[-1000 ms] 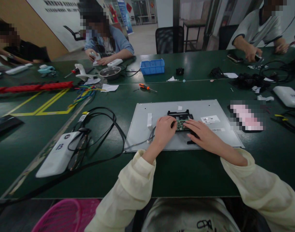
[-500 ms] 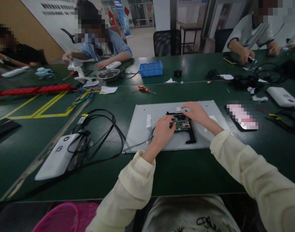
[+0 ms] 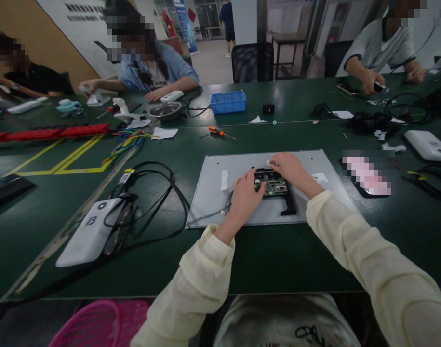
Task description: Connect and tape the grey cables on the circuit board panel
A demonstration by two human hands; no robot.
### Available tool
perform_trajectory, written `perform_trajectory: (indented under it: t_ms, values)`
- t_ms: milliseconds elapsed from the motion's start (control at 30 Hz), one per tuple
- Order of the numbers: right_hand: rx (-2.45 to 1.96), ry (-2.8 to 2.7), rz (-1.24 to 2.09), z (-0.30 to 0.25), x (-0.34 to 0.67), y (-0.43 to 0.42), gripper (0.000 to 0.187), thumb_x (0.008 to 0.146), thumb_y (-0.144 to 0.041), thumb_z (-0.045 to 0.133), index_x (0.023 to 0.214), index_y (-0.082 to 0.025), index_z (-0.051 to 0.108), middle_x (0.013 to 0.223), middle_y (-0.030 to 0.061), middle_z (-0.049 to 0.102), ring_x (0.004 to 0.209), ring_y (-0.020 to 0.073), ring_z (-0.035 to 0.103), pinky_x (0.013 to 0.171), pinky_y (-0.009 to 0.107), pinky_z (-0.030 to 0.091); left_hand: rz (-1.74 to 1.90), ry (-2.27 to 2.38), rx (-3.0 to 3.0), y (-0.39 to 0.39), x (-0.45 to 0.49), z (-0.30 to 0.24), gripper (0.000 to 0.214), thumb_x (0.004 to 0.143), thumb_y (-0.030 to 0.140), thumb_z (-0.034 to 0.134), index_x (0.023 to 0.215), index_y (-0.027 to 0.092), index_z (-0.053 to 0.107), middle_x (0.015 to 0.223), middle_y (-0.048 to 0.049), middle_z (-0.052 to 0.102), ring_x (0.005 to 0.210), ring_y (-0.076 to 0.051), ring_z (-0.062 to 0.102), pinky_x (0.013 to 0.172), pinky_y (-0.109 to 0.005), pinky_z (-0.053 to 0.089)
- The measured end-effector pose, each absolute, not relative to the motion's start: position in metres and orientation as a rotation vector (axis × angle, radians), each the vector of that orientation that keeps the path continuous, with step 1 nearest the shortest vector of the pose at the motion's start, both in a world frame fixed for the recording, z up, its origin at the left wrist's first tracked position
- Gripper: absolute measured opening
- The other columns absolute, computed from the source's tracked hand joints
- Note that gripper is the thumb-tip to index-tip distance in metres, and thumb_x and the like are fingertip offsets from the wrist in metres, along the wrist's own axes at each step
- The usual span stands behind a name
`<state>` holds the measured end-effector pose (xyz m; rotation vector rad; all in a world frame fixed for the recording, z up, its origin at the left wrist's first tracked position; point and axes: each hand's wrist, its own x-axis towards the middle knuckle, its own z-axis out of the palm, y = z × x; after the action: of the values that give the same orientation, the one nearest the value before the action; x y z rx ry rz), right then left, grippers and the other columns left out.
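Note:
A green circuit board (image 3: 277,188) sits in a black plastic frame (image 3: 288,205) on a light grey metal panel (image 3: 209,202). My left hand (image 3: 245,196) is bent round the board's left side, thumb on its near edge and fingers toward its far left corner. At the frame's far edge, my right hand (image 3: 290,168) has its fingertips closed together beside a small whitish piece; what they pinch is too small to tell. Grey cables (image 3: 225,208) come out from under my left hand. A white strip (image 3: 224,180) lies flat on the panel.
Left of the panel are a white power bank (image 3: 90,233) and looped black cables (image 3: 169,180). A phone (image 3: 367,178) lies to the right. Beyond the panel are an orange screwdriver (image 3: 220,132), a blue basket (image 3: 227,102) and a metal bowl (image 3: 165,111). Several people sit around the table.
My left fingers have straightened and spread a little on the board, baring more of its left side. My right fingertips have closed slightly at the far edge. A person now stands in the background.

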<state>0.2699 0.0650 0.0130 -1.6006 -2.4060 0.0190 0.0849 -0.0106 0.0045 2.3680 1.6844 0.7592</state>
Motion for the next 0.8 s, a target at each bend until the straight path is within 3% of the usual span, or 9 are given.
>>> perform_trajectory:
  t_ms: [367,800]
  values:
    - [-1.628,-2.556,-0.116,0.029,0.264,0.066,0.033,0.096,-0.024,0.042,0.093,-0.011,0.072,0.098,0.0181,0.070,0.094,0.0274,0.065,0.074,0.034,0.043,0.718,1.679,2.387,-0.011,0.085,0.006,0.044,0.093,0.035,0.046,0.131,0.013,0.043,0.122,-0.0129,0.062,0.110,-0.027,0.059,0.098,-0.042,0.042]
    - [-1.392,-2.531,0.033,0.030,0.250,0.058,0.024,0.094,-0.025,0.049,0.097,-0.019,0.072,0.100,0.0079,0.072,0.092,0.0210,0.063,0.073,0.029,0.040,0.739,1.679,2.387,-0.010,0.084,0.002,0.043,0.092,0.034,0.049,0.129,0.014,0.043,0.118,-0.0137,0.063,0.108,-0.027,0.060,0.095,-0.041,0.043]
